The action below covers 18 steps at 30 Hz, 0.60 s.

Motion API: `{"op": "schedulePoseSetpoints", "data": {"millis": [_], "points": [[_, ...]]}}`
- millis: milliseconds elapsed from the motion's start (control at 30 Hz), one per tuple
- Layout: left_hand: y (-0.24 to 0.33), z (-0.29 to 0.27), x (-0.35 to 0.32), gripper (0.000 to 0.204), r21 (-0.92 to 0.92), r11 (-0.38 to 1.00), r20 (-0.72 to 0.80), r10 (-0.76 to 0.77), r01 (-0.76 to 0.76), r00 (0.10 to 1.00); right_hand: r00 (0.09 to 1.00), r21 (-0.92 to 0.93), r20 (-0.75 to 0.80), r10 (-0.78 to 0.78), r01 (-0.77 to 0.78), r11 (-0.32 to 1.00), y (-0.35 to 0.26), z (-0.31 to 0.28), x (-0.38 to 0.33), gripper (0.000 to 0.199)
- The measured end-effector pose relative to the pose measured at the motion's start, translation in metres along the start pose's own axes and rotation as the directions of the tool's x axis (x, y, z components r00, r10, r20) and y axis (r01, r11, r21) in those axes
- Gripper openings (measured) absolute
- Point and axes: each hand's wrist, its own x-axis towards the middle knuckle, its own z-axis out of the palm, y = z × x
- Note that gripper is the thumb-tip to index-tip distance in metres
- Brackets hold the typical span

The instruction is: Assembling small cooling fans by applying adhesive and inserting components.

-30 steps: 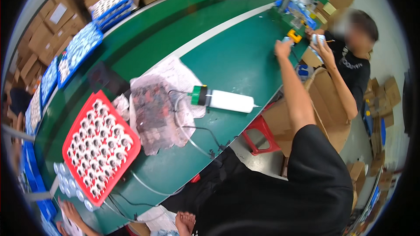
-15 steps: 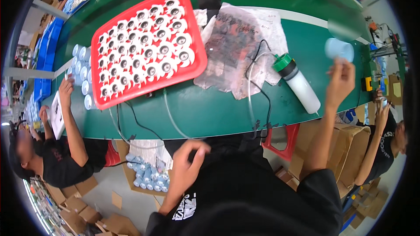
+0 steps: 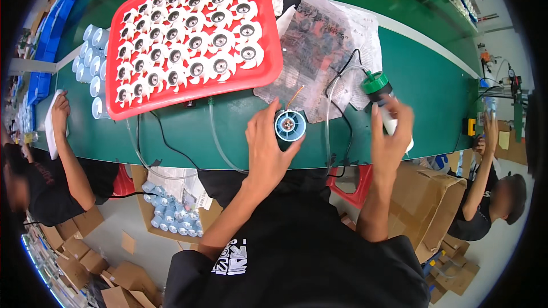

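Observation:
My left hand is closed around a light-blue cylindrical fan housing, its round end facing up with spokes and a metal hub inside. Thin orange wires stick out from its far side. To the right, my right hand, slightly blurred, has its thumb and fingers about a white glue syringe with a green cap. The syringe lies slanted, cap end away from me, and my fingers hide part of its barrel. A clear hose and a black cable run by the cap.
A red tray of white fan impellers fills the left middle. Blue cups stand left of it. Plastic-covered paper lies behind my hands. A carton of blue housings sits below the bench. Co-workers sit at both sides.
My right hand has come in from the far right, where it held a pale-blue cup-shaped part, to the syringe. My left hand has moved up over the bench and now holds the fan housing.

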Motion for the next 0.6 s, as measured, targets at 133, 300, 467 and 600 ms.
{"op": "schedulePoseSetpoints", "data": {"millis": [133, 300, 467, 600], "points": [[-0.005, 0.003, 0.0, 0.063, 0.07, 0.997, -0.002, 0.042, -0.042, 0.999, 0.975, -0.493, 0.199, 0.098, 0.014, 0.87, 0.048, 0.007, 0.023, 0.075], [-0.005, 0.001, 0.001, 0.069, 0.096, 0.994, 0.006, 0.045, -0.046, 0.999, 0.9, -0.286, 0.399, 0.176, -0.06, 0.956, 0.058, 0.0, 0.054, 0.065], [-0.002, 0.001, 0.004, 0.069, 0.06, 0.997, 0.006, 0.051, -0.051, 0.999, 0.977, 0.701, 0.211, -0.038, -0.124, 0.702, 0.063, -0.045, 0.089, 0.073], [0.0, 0.002, 0.006, 0.06, 0.134, 0.991, 0.0, 0.017, -0.017, 1.0, 0.967, 0.977, 0.213, -0.139, -0.21, 0.032, 0.011, -0.018, 0.113, 0.096]]}}
